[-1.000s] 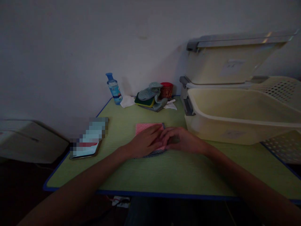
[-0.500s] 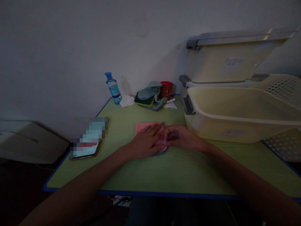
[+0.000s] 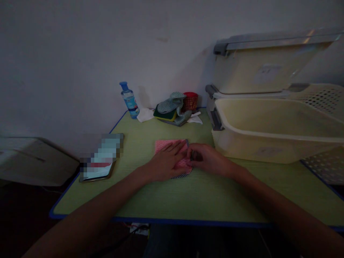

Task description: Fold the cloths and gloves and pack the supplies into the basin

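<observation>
A small folded pink cloth (image 3: 161, 144) with a dark checkered border lies flat on the green table (image 3: 172, 200). My left hand (image 3: 168, 163) rests palm down across its middle, fingers stretched out, covering much of it. At the cloth's right edge, my right hand (image 3: 205, 157) has its thumb and fingers curled together in a pinch on the border. Part of what those fingertips hold is hidden behind them.
A large cream plastic bin (image 3: 255, 148) stands on the right, more bins behind it. Along the wall are a blue bottle (image 3: 130, 104), white tissue (image 3: 146, 115), a green-yellow sponge (image 3: 164, 114), a grey-green cloth (image 3: 172, 104) and a red container (image 3: 190, 101). A phone (image 3: 103, 157) lies left.
The right fingertips have shifted slightly along the cloth's right edge, and the bunched part there now looks flatter. My left hand stays spread on the cloth.
</observation>
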Motion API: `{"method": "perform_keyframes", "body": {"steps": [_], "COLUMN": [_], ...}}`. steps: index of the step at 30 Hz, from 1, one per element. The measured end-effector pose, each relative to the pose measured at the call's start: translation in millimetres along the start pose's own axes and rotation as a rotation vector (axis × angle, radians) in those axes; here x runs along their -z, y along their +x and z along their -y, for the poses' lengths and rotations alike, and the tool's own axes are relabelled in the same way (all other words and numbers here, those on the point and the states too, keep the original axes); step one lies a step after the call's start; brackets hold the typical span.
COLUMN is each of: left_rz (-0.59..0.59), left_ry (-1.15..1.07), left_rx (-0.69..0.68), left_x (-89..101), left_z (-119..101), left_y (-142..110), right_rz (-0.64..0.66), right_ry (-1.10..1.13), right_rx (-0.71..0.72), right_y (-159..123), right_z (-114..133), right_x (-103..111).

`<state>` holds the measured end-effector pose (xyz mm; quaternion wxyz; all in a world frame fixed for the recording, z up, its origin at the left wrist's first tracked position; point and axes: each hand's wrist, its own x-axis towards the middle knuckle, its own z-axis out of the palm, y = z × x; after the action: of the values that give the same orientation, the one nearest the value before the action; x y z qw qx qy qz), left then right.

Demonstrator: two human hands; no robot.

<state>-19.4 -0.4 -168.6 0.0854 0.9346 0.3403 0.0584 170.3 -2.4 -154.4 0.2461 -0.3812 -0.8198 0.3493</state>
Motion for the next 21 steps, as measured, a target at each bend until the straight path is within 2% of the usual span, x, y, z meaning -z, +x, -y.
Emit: {"method": "perform_keyframes", "body": {"steps": [4,9,12,21], "left_rz": [0.000,0.015,0.004,-0.004], "left_ry": [-0.002,0.003,0.002,0.021], "left_rx": [0.004,0.005,0.001,-0.002], "left_x": [-0.7,-0.2,-0.4,0.1], "left_z": [0,0,0,0], "left_y": [1,1,1,1], "right_rz": [0.037,0.187,0.248,0.224], "right_ry": [-0.109,-0.105,-0.200,-0.415], "right_rx": [0.106,0.230,0.284,0.384], "right_y": [-1,-5,-7,-8], "right_z": [0,4,7,10], "right_x": [6,15,16,11]}}
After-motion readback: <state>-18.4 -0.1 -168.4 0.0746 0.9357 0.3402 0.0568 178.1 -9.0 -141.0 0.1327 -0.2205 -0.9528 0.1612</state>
